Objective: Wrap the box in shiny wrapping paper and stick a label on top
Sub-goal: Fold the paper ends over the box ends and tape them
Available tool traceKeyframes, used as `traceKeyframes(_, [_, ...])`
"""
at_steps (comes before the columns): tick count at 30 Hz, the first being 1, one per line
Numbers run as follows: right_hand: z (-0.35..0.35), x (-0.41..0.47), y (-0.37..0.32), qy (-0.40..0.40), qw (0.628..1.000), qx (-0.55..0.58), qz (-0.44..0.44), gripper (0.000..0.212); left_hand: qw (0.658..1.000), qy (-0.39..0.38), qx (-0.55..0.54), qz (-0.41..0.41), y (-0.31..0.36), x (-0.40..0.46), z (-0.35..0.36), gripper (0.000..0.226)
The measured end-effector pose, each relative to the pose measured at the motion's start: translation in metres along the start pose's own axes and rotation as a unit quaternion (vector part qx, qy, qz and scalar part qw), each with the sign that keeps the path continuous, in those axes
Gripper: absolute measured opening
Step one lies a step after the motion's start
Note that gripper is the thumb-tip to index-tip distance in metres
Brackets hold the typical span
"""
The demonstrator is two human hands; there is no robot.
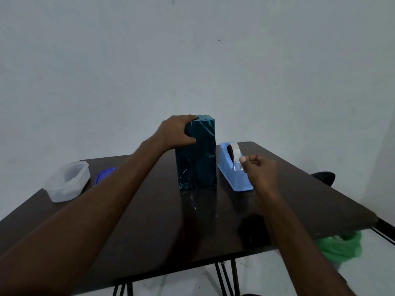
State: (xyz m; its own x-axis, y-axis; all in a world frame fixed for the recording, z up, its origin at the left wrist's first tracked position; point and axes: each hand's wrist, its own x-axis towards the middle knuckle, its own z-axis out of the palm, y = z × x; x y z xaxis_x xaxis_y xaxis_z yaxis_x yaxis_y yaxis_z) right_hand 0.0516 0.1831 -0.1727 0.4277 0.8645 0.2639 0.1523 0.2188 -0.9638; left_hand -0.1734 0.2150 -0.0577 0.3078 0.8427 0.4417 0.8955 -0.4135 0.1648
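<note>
At the centre of the dark worktop [149, 210] the box [195, 154] stands on end, already sheathed in shiny teal wrapping paper; the left hand [178, 133] grips its upper left corner, fingers curled over the top and thumb on the near face; at 3 o'clock, just beside it, sits the blue tape dispenser [234, 169], where the right hand [257, 169] pinches the free end of the clear tape [237, 160] between thumb and forefinger. Tall and narrow, the box looks light and tippy, and the foil likely slick and prone to creasing, so a steadying hold high on a corner suits it. Over at 9 o'clock, well apart, a translucent tub [66, 181] stands open, its contents too pale to make out; its blue lid [104, 175] lies just beside it.
</note>
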Motion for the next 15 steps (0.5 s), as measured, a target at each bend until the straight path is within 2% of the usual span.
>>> traceKeyframes(4, [0.004,0.006,-0.047,-0.082,0.995,0.041,-0.049,0.016,1.0,0.0,0.006,0.0,-0.001,0.001,-0.001,0.081])
traceKeyframes(6, [0.008,0.017,-0.071,-0.116,0.99,0.044,-0.06,0.014,1.0,0.001,0.013,0.0,-0.002,0.002,0.0,0.085])
traceKeyframes(10, [0.022,0.051,-0.119,-0.171,0.979,0.027,-0.105,0.014,1.0,0.012,0.025,0.009,-0.01,0.008,0.006,0.079])
traceKeyframes(15, [0.049,0.083,-0.149,-0.274,0.961,-0.009,-0.022,0.008,0.999,0.034,0.021,0.024,-0.011,0.007,0.007,0.075])
